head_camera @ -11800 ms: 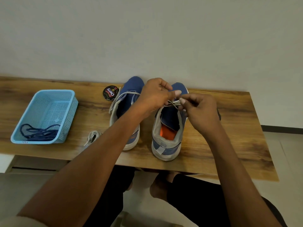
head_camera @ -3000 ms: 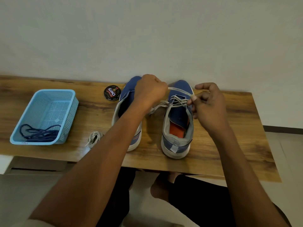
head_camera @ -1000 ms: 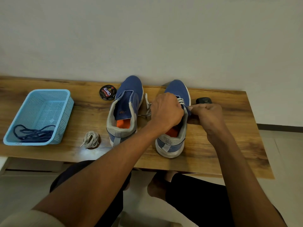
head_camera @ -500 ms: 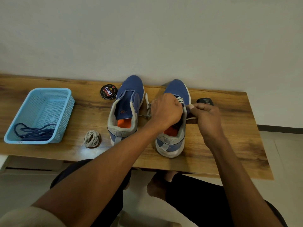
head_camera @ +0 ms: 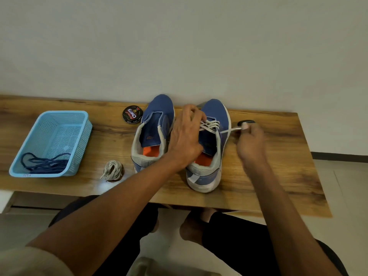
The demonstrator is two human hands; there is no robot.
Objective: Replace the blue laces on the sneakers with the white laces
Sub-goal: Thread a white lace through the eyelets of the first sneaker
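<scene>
A person seated at a wooden surface [head_camera: 268, 176] threads a white lace [head_camera: 211, 125] through the right sneaker [head_camera: 216, 116] of a blue pair. The right hand [head_camera: 250, 142] pinches one end of the lace between thumb and fingers, drawing it taut out to the shoe's right side. The left hand [head_camera: 186, 136] rests over the shoe's near eyelets and tongue, its fingers curled down at the lacing; whether they grip the lace or the shoe itself cannot be told. Several white crossings show at the toe end of the eyelets. The left sneaker [head_camera: 157, 124] stands just beside its mate, toe to the wall, unlaced, its orange insole showing. A second white lace, the coil [head_camera: 112, 170], lies on the surface near the left sneaker's heel. The blue laces [head_camera: 43, 163] lie tangled in the near end of a light-blue basket [head_camera: 59, 124] at far left. A polish tin [head_camera: 132, 114] sits behind, by the left sneaker's toe. A small dark object [head_camera: 246, 122] lies partly hidden behind the right hand.
</scene>
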